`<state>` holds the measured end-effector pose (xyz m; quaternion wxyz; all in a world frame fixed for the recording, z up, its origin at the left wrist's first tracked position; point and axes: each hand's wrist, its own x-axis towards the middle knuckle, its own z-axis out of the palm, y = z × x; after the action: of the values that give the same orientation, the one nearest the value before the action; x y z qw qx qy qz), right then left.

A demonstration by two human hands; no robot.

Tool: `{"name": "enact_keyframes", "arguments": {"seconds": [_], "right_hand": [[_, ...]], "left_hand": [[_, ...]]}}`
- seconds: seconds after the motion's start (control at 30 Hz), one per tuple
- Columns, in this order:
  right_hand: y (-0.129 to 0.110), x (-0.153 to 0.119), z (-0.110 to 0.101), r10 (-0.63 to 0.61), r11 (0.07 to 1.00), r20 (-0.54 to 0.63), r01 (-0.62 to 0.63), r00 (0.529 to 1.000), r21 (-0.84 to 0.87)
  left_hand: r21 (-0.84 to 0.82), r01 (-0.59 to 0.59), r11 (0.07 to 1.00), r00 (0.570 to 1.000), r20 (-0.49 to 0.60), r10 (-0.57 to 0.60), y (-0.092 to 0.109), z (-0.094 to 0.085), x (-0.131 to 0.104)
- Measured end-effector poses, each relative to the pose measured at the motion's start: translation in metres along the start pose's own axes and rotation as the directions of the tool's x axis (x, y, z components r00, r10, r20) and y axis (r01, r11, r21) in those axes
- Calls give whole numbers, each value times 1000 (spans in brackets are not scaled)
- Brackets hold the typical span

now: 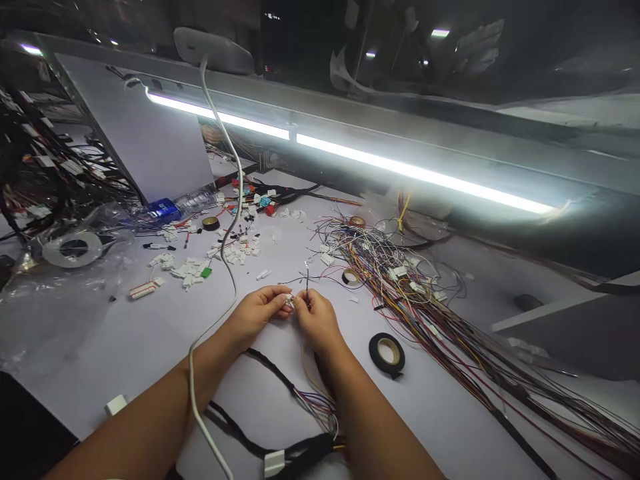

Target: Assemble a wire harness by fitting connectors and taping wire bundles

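Near the middle of the view, my left hand [261, 310] pinches a small white connector [289, 300] between thumb and fingertips. Close beside it, my right hand [318, 319] is closed around a thin dark wire [307, 277], whose end sticks up above the fingers. My right thumb tip is at the white connector; whether a wire sits in it is too small to tell. Under and between my forearms runs a black-wrapped harness [273, 368] with loose coloured wires and a white connector [274, 463] at its lower end.
White connectors [190, 270] lie scattered at the left, beside plastic bags [55, 320]. A black tape roll [387, 353] and a long wire bundle [430, 327] lie at the right. A white cable [235, 220] hangs in front, crossing my left forearm. A light tube [400, 167] spans the back.
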<state>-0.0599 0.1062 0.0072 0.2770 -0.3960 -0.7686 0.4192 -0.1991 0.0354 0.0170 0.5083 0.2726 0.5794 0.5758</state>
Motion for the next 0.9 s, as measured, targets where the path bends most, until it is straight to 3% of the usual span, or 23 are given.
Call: {"name": "enact_keyframes", "arguments": {"seconds": [0.1, 0.37, 0.6, 0.9], "right_hand": [[0, -1, 2, -10, 1000, 4, 10, 1000, -13], [3, 1, -1, 73, 968, 50, -83, 996, 236], [3, -1, 0, 37, 982, 44, -45, 998, 185], [-1, -3, -2, 46, 967, 144, -80, 988, 241]], "left_hand": [[69, -11, 998, 1000, -1, 12, -1, 2, -1], [-147, 65, 987, 998, 13, -64, 1, -3, 0], [-2, 44, 999, 999, 17, -44, 1, 2, -1], [-133, 87, 987, 996, 38, -83, 1, -1, 2]]}}
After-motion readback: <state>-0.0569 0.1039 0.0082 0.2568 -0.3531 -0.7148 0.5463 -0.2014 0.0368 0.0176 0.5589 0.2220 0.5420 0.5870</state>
